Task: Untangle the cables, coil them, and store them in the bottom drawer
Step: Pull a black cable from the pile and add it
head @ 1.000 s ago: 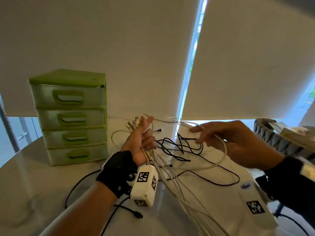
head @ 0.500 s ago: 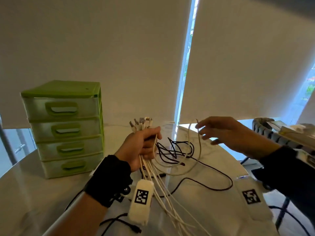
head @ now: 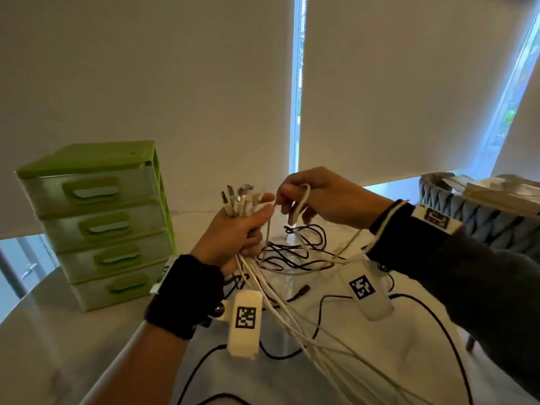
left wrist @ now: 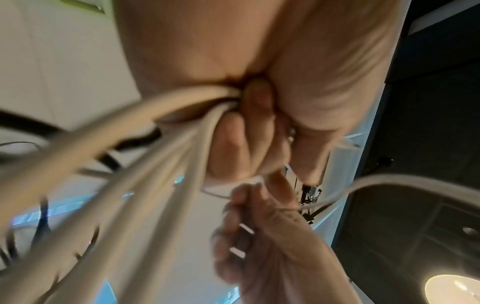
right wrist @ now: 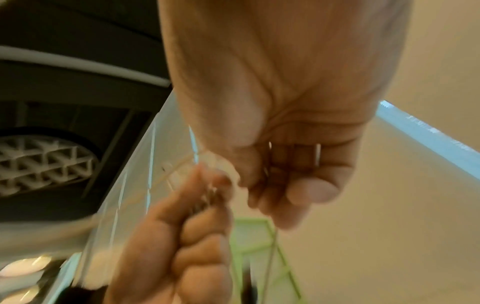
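Note:
My left hand [head: 239, 232] grips a bundle of white cables [head: 280, 311] in its fist, their plug ends [head: 238, 197] sticking up above the thumb. In the left wrist view the white cables [left wrist: 166, 144] run out from under my curled fingers [left wrist: 249, 127]. Just right of the plugs, my right hand [head: 315, 197] pinches a loop of one white cable [head: 301, 206]. That cable hangs down and trails past my right wrist. Black cables [head: 295, 249] lie tangled on the white table [head: 380, 361] below both hands. The green drawer unit [head: 99, 226] stands at the left with its bottom drawer [head: 117, 287] shut.
A grey woven basket [head: 479, 211] with flat packets stands at the right table edge. More black cable [head: 438, 325] snakes across the table near me. Closed blinds hang behind the table. The right wrist view is blurred.
My right hand has moved left and up with a loop of white cable, close to the plug ends. The left fist has risen a little with its bundle.

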Demonstrator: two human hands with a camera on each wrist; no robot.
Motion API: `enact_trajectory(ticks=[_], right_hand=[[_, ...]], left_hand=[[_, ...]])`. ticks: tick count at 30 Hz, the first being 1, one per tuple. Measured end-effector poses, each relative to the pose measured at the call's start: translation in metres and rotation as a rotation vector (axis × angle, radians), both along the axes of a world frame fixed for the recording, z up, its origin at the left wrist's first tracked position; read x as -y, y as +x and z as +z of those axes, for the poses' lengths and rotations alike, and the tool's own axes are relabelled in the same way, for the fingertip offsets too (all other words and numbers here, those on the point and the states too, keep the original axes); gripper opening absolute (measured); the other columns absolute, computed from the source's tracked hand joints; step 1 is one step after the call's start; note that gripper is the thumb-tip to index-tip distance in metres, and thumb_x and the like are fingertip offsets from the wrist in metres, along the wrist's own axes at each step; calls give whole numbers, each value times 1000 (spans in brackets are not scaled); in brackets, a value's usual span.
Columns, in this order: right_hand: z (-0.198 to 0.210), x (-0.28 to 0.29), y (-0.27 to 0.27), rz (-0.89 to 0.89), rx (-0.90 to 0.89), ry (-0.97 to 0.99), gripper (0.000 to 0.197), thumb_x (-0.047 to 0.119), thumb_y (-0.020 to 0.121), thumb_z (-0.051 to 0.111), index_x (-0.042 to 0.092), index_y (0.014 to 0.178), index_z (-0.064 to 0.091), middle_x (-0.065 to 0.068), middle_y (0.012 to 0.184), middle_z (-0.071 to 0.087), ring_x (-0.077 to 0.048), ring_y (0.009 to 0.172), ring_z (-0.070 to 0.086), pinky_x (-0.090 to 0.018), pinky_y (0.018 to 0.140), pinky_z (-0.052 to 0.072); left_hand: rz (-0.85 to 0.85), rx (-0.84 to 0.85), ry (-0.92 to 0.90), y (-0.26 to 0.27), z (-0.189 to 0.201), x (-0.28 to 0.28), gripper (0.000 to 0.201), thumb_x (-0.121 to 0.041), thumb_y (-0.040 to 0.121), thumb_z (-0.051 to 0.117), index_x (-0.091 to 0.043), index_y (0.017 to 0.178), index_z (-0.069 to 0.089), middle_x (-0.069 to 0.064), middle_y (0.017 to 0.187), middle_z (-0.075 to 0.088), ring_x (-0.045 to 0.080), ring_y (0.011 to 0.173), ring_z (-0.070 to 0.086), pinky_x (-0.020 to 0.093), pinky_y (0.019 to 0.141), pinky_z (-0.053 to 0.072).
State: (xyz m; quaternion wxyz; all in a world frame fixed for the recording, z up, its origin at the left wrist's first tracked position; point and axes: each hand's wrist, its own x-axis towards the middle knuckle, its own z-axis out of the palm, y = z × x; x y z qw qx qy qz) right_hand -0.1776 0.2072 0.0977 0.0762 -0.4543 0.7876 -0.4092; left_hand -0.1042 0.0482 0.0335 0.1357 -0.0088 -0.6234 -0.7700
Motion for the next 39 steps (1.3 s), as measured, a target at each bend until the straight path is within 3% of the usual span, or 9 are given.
enact_trajectory(ticks=[3, 10, 13, 15, 19, 28, 34, 37, 39], right_hand=[[7, -1, 4, 41, 33, -156, 29, 14, 103, 38, 2, 89, 61, -15, 86, 65, -24, 74, 68, -21, 54, 46], [37, -23, -18, -276, -8, -1082, 24, 5, 102, 36, 12, 92, 56, -5, 76, 59, -13, 59, 64, -19, 48, 42], [24, -34, -20, -460, 61, -832, 28, 1, 98, 40, 16, 121, 44, -5, 77, 60, -11, 45, 59, -20, 41, 37], [5, -35, -12, -471, 306, -532, 42, 8, 96, 51, 11, 135, 36, -5, 74, 61, -13, 43, 58, -20, 43, 37], [-28, -21, 22, -159, 640, -42, 27, 40, 97, 52, 17, 110, 58, -4, 76, 63, -17, 59, 63, -26, 54, 46], [-13, -72, 2, -393, 421, -322, 30, 19, 100, 40, 12, 74, 53, -5, 64, 48, -18, 49, 51, -25, 50, 38], [-14, -182, -30, -650, -119, 481, 37, 19, 100, 39, 13, 65, 52, -2, 63, 58, -15, 53, 54, -20, 51, 45], [-26, -224, -44, -794, -56, 751, 29, 25, 99, 45, 8, 86, 65, -7, 78, 65, -23, 70, 61, -35, 66, 52], [-33, -234, -37, -814, -229, 913, 36, 37, 97, 47, 7, 103, 66, -8, 94, 66, -28, 91, 64, -41, 81, 52]], left_hand=[[28, 79, -86, -7, -18, -9, 17, -13, 92, 60, -13, 77, 66, -5, 45, 21, 8, 37, 16, 18, 42, 16], [97, 172, -272, -10, -29, -3, 17, -14, 94, 58, -7, 80, 66, 2, 50, 22, 12, 39, 19, 18, 42, 18], [117, 144, -154, -11, -23, 2, 21, -19, 97, 54, -6, 86, 67, -4, 49, 21, 7, 37, 18, 17, 39, 16], [87, 132, -149, -10, -18, 0, 23, -20, 97, 53, -6, 86, 67, -4, 49, 22, 7, 37, 19, 18, 39, 16], [12, 138, -235, -6, -16, -12, 25, -16, 94, 58, -13, 71, 66, 0, 50, 21, 10, 40, 17, 20, 42, 15], [-135, 77, -255, 0, -9, -37, 41, -46, 72, 62, -7, 77, 70, -2, 49, 24, 10, 41, 18, 19, 40, 18], [-225, 32, -182, -11, -9, -74, 40, -47, 77, 56, -9, 72, 69, -3, 47, 24, 8, 38, 19, 19, 40, 16], [-265, 4, -106, -17, -8, -97, 43, -48, 80, 53, -8, 74, 67, -6, 45, 25, 6, 36, 19, 19, 41, 15], [-287, -22, -46, -19, -7, -113, 44, -49, 82, 51, -8, 74, 66, -6, 45, 26, 6, 36, 21, 20, 40, 21]])
